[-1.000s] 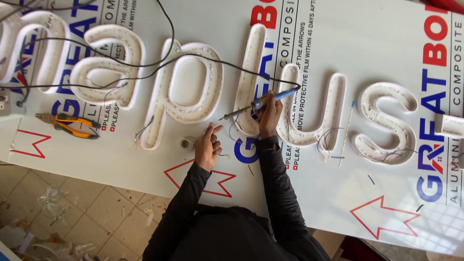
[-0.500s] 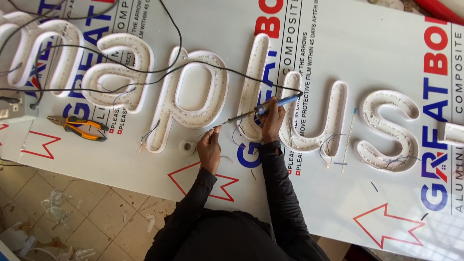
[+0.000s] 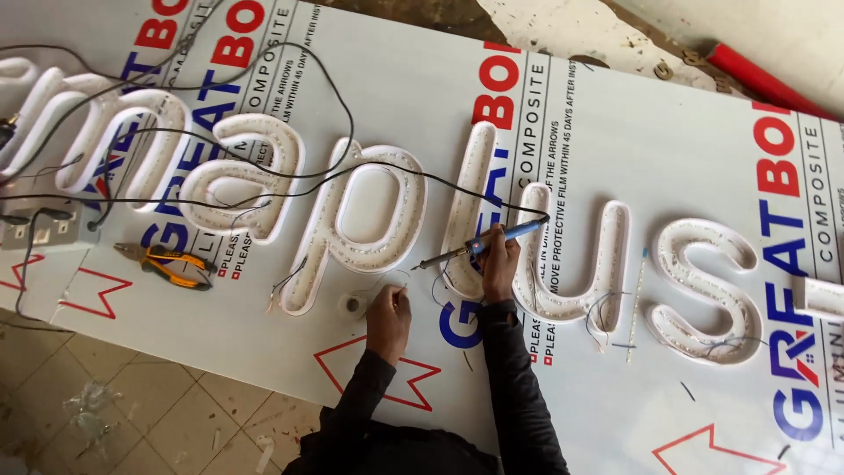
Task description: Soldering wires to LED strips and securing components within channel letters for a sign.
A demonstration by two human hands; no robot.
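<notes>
Both arms, in dark sleeves, are reaching forward from the body, elbows bent. The left hand (image 3: pixel 388 317) is resting palm-down with its fingertips pinched together. The right hand (image 3: pixel 498 261) is curling into a closed grip, knuckles up, slightly ahead of the left.

Channel letters (image 3: pixel 369 220) on the panel (image 3: pixel 668 141), pliers (image 3: pixel 165 264) left, tape roll (image 3: pixel 353 305) before them.

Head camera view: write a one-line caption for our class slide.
Right hand holds a soldering iron over white channel letters; left hand pinches a thin wire.
</notes>
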